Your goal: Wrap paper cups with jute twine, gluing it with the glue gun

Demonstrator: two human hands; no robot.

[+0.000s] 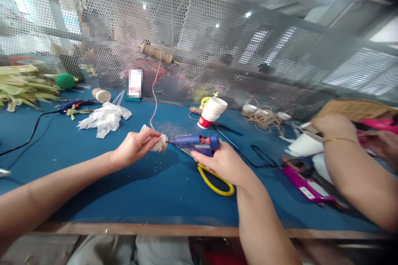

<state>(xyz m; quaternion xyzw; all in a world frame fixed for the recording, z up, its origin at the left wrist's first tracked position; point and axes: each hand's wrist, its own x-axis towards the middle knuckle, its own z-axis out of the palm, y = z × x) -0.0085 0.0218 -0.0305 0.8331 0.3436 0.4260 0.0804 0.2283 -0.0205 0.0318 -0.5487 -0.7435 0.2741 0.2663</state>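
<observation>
My left hand [135, 148] is closed around a small white paper cup [161, 145], held sideways above the table. A strand of twine [154, 101] runs from the cup up to a twine spool [158, 54] hanging at the mesh panel. In my right hand [230, 163] is a blue hot glue gun [195, 142], its nozzle pointing left at the cup's end. Whether the tip touches the cup, I cannot tell. Yellow-handled scissors [229, 193] lie under my right hand, their blades partly hidden by the gun.
A stack of paper cups [212, 112] stands behind the glue gun. Crumpled white material [104, 118], another glue gun [74, 106] and pale husks [23, 87] lie left. At right, a co-worker's arm [351, 165] reaches in near a purple tool [306, 184] and twine-tied cups [264, 116].
</observation>
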